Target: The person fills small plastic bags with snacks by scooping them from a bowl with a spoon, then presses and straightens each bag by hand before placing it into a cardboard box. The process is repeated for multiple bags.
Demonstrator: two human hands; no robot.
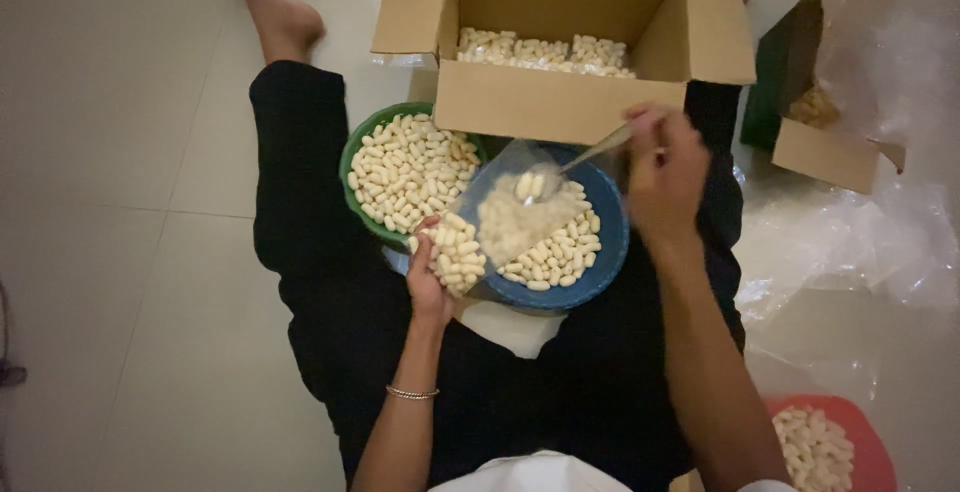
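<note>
Sitting on the floor, a person's left hand (428,274) grips a clear plastic bag (505,214) over the blue bowl (598,270) while the right hand (664,167) clasps a spoon (560,172), best tipped well inside the bag's mouth.

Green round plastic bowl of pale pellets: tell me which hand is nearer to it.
Left. The left hand holds a clear plastic bag just beside the green round plastic bowl; the right hand, gripping a metal spoon, is farther off, across the blue bowl.
</note>
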